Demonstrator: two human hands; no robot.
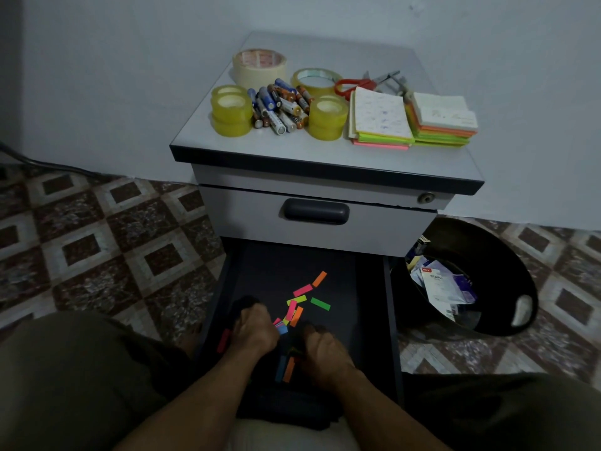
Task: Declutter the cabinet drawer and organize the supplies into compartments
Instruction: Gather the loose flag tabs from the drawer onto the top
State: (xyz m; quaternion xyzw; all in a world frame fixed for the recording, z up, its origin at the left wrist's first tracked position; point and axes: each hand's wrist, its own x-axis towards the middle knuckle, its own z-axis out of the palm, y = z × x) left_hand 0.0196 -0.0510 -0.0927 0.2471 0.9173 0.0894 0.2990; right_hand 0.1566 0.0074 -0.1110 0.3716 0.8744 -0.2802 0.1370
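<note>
1. Cabinet (292,149): its top serves as a holding area. The cleared-out supplies sit there in sorted groups, likely so the drawer floor can be emptied first. The front strip of the top is bare. The upper drawer (390,229) is closed.
2. Lower drawer (276,271): pulled out toward the person, its dark floor mostly bare at the back and right. No compartments are visible in it. The side walls hem in both forearms, so the free room is forward, under the upper drawer's front.
3. Waste bin (497,249): just beside the drawer's right wall and tilted toward it, with paper and packaging inside. An easy toss from the right side.
4. Note pads (380,115): 2 stacks on the right of the top, near its edge, with the scissors (357,84) behind them.
5. Tape rolls (231,110): yellow stacks flank the batteries (279,105), probably keeping that heap from rolling. 2 larger rolls sit behind.
6. Left hand (253,327): knuckles up and fingers curled, seemingly pinching a small bunch of strips at its tips.
7. Right hand (320,349): fingers curled down onto the floor. Cannot tell whether it holds anything.
8. Paper strips (302,290): the last clutter, scattered mid-drawer, with more between the hands. Thin and flat, likely needing a fingernail or a sweep.
</note>
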